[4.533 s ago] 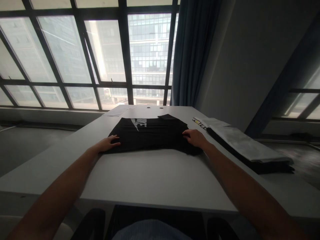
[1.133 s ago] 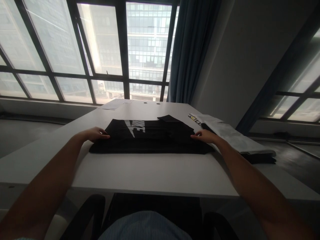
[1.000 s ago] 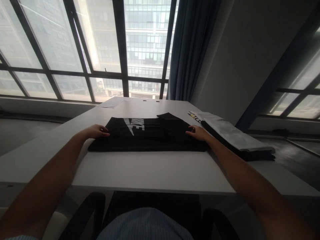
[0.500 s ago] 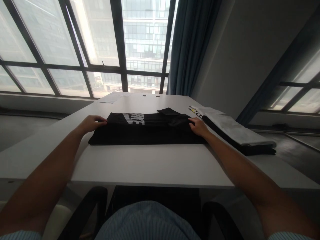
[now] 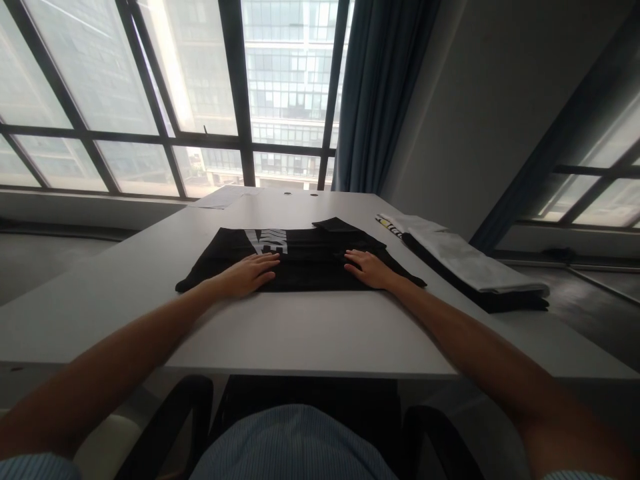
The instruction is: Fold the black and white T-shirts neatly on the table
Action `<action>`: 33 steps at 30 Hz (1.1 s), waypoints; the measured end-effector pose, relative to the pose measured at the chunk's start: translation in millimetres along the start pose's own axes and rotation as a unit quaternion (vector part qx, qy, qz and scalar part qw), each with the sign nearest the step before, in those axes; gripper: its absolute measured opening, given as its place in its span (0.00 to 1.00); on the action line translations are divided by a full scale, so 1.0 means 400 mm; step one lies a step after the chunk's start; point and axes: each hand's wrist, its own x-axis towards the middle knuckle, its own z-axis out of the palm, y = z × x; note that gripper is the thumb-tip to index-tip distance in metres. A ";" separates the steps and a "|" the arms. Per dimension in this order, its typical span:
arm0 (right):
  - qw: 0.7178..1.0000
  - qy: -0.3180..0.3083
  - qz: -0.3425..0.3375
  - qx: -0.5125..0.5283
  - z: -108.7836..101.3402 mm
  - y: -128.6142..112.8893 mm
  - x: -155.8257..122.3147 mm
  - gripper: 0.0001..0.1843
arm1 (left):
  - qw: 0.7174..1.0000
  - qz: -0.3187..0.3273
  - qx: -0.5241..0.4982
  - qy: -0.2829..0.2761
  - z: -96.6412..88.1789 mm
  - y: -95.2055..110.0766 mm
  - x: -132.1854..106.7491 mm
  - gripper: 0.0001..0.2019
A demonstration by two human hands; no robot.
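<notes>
A folded black T-shirt (image 5: 310,277) with pale printed lettering lies across the white table in front of me. My left hand (image 5: 247,273) rests flat on its near left part, fingers stretched toward the print. On the right part lies my right hand (image 5: 369,268), palm down with the fingers spread. A dark flap of the shirt, perhaps a sleeve, sticks out at the far edge beyond my right hand. Neither hand grips the cloth.
A stack of folded clothes (image 5: 470,260), white over black, lies at the right side of the table (image 5: 310,333). White paper sheets (image 5: 225,197) lie at the far left corner. Windows and a blue curtain (image 5: 375,100) stand behind. Chair armrests (image 5: 187,400) flank me below the table edge.
Both hands have let go of the shirt's left and right edges and moved inward. They now lie flat on the cloth, which stays in about the same place.
</notes>
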 end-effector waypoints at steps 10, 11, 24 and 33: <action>0.992 -0.064 0.108 0.012 0.020 0.067 0.004 0.37 | 0.986 -0.131 0.020 -0.103 0.023 -0.075 -0.010 0.36; 0.990 -0.064 0.123 0.009 0.020 0.080 0.004 0.37 | 0.984 -0.148 0.023 -0.100 0.020 -0.093 -0.013 0.36; 0.978 -0.025 0.208 -0.007 0.014 0.197 -0.017 0.39 | 0.953 -0.298 0.049 -0.027 -0.032 -0.305 -0.085 0.39; 0.976 -0.075 0.205 -0.018 -0.018 0.174 -0.026 0.39 | 0.953 -0.299 0.031 -0.038 -0.090 -0.321 -0.098 0.40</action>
